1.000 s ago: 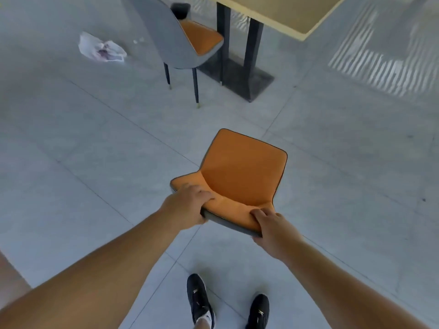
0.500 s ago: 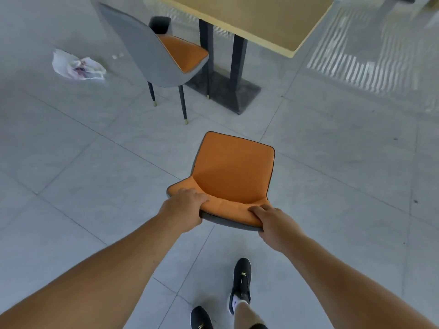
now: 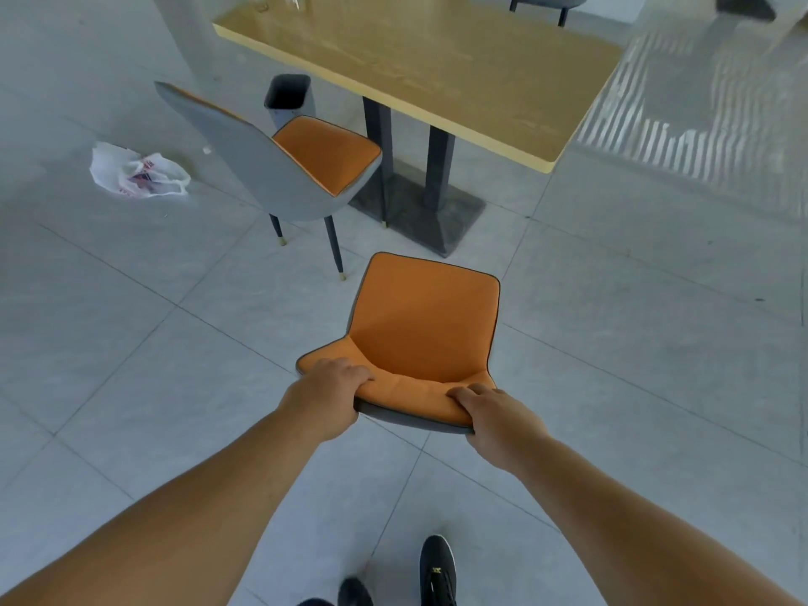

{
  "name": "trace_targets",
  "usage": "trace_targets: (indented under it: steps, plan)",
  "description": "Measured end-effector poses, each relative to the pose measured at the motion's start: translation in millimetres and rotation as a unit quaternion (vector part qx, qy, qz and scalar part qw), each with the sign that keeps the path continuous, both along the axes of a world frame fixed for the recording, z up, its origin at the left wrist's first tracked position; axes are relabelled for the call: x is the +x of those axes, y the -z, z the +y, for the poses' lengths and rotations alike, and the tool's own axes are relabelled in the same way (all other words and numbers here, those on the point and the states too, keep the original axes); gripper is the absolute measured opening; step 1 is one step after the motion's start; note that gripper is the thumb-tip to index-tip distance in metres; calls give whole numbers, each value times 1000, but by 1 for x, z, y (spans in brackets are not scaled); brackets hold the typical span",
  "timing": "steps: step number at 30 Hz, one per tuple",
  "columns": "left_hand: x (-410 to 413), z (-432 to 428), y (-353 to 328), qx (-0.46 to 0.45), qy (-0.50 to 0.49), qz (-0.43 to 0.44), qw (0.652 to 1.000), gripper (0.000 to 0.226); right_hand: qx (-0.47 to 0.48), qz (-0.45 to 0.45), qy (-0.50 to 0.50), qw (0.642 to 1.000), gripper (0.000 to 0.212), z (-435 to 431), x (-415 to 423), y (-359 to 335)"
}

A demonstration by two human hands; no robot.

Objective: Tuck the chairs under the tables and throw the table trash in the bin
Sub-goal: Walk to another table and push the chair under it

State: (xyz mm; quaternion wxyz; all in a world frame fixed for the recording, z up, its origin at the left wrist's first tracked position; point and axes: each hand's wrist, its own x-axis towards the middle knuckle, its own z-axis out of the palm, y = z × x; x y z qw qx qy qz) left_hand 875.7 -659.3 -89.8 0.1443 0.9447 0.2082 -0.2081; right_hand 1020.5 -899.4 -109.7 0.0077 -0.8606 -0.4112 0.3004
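Observation:
An orange-seated chair (image 3: 422, 319) with a grey shell stands on the tiled floor in front of me. My left hand (image 3: 325, 393) grips the left of its backrest top edge and my right hand (image 3: 498, 415) grips the right. Ahead is a yellow-topped table (image 3: 437, 67) on dark legs. A second grey and orange chair (image 3: 271, 164) stands at the table's near left side, its seat partly under the tabletop. A dark grey bin (image 3: 289, 98) stands on the floor behind that chair. A crumpled white plastic bag (image 3: 137, 172) lies on the floor at the left.
The table's dark base plate (image 3: 419, 212) sits on the floor between the held chair and the table. Another chair's legs (image 3: 540, 6) show at the far side of the table. Small items stand on the table's far left corner. My black shoes (image 3: 437, 570) are below.
I have walked forward with the chair held in both hands; the table, the second chair and the bin are nearer, and more of the tabletop is in view.

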Motion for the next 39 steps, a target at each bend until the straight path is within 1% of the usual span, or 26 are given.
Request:
trace_targets:
  steps: [7,13,16,21,25,27,29,34,37,39]
  plan:
    - [79,107,2,-8,25,-18,999,52,1,-10,30,1000,54,97,67,3]
    - [153,191,2,-33,68,-35,997,53,0,-22,104,994,53,170,126,-2]
    - [195,230,5,-30,86,-49,995,50,6,-26,130,991,52,206,158,-2]
    - [266,278,7,-19,119,-41,992,50,12,-29,175,984,49,252,211,-1]
    - [320,308,4,-14,136,-69,988,47,56,-32,206,977,45,279,258,0]
    - [343,314,-2,-6,170,-84,982,45,78,-38,233,969,47,279,279,-2]
    - [355,313,-7,-1,201,-79,976,43,54,-28,239,969,49,274,292,-8]
    - [341,304,-3,-36,232,-6,972,46,-99,17,173,980,56,275,287,-22]
    - [340,316,-2,-63,243,31,968,51,-137,34,205,968,63,289,273,-27]
    - [348,332,-5,-113,257,63,958,58,-162,29,205,965,65,309,266,-32]
